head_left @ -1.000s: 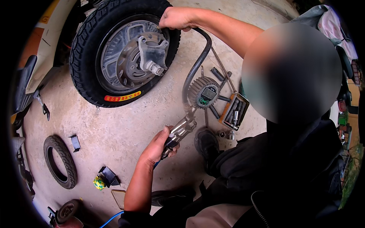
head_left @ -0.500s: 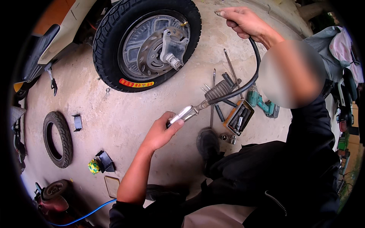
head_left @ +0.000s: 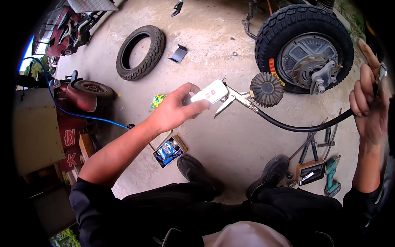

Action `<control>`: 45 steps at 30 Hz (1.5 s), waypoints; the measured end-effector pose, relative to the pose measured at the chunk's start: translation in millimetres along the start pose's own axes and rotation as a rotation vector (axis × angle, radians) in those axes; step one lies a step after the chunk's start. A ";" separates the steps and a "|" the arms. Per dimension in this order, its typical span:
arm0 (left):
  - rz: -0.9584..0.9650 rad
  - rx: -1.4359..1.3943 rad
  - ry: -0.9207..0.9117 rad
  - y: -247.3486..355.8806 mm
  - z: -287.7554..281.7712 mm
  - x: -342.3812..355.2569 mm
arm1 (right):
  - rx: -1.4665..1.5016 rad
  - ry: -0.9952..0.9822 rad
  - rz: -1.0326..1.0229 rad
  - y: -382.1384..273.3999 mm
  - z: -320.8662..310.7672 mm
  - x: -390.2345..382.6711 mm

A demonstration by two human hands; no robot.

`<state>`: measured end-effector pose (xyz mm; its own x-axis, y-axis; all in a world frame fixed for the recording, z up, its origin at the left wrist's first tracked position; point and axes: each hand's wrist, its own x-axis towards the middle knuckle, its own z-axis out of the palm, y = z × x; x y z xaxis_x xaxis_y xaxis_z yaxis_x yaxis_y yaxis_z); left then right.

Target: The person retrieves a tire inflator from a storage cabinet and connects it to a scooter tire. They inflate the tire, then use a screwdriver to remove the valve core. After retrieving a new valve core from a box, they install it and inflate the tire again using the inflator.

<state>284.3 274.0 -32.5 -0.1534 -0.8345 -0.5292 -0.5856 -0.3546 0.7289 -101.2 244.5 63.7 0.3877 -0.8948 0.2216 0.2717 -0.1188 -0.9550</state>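
Note:
My left hand (head_left: pixel 175 108) is closed around the pale handle of a tire inflator gun (head_left: pixel 242 99), held up over the floor. A round black ribbed gauge cover (head_left: pixel 266 89) stands out from the gun, its dial hidden from me. From the metal body a black rubber hose (head_left: pixel 298 128) curves across to my right hand (head_left: pixel 370 99) at the far right. The right fingers are bent around the hose's end, and a small silver tip (head_left: pixel 382 71) shows at them. Beyond the hose, a wheel with a knobby black tire (head_left: pixel 265 45) and a brake disc (head_left: pixel 309 70) rests on the concrete.
A loose tire (head_left: pixel 123 66) and a small dark bracket (head_left: pixel 179 54) lie at the far left. Near my feet are a box of supplies (head_left: pixel 184 144), a socket tray (head_left: pixel 302 168), a teal cordless drill (head_left: pixel 331 173) and long tools. A blue air hose (head_left: pixel 88 116) crosses at left.
My view has swung left, so the wheel and tools now sit farther right. The inflator has turned to show its round gauge cover; both hands keep their hold.

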 end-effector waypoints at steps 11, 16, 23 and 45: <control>-0.237 -0.570 0.682 -108.2 -40.7 -137.6 | 0.337 -0.732 -0.227 41.2 141.6 156.1; -0.239 -0.583 0.927 -142.6 -38.3 -187.7 | 0.139 -0.491 -0.324 100.6 200.7 178.1; -0.308 -0.319 0.761 -237.9 -38.3 -223.9 | 0.010 -0.278 0.084 213.5 266.4 129.0; -0.465 -0.366 0.184 -403.9 -87.8 -126.5 | 0.202 0.286 0.469 389.7 244.5 97.7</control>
<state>610.1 485.8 -221.8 0.2115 -0.6052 -0.7675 -0.2420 -0.7932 0.5588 257.9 216.0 -238.7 0.2610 -0.9161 -0.3044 0.3018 0.3770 -0.8757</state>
